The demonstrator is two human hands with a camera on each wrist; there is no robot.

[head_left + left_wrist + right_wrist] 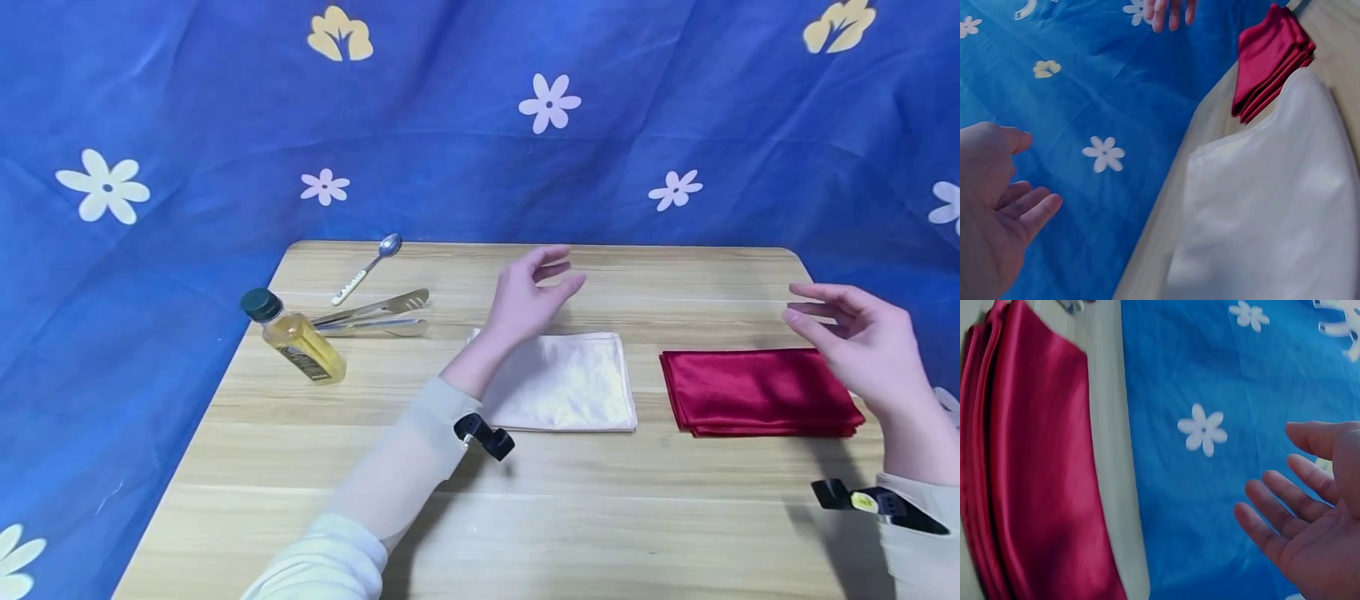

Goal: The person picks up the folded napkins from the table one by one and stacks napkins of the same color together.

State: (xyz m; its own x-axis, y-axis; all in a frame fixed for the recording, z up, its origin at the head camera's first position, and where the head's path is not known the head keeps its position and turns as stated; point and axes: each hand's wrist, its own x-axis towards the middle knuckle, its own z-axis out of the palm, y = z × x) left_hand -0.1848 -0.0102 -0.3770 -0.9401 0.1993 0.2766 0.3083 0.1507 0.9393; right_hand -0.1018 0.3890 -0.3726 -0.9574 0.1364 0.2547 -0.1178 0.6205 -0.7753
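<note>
Two folded cloths lie side by side on the wooden table. The white cloth (566, 383) is in the middle, and the dark red satin cloth (750, 392), in several layers, is to its right. My left hand (528, 292) hovers over the far edge of the white cloth, fingers loosely bent and holding nothing. Above the right end of the red cloth is my right hand (873, 342), its fingers relaxed and apart from the fabric. Both wrist views show the hands (997, 206) (1316, 512) with nothing in them.
At the table's left stands a bottle (303, 346) of yellow liquid with a green cap. Beside it lie a table knife (405, 302) and other metal cutlery (397, 327). A spoon (367, 268) with a pale handle lies farther back. Blue flowered fabric (450, 167) hangs behind the table.
</note>
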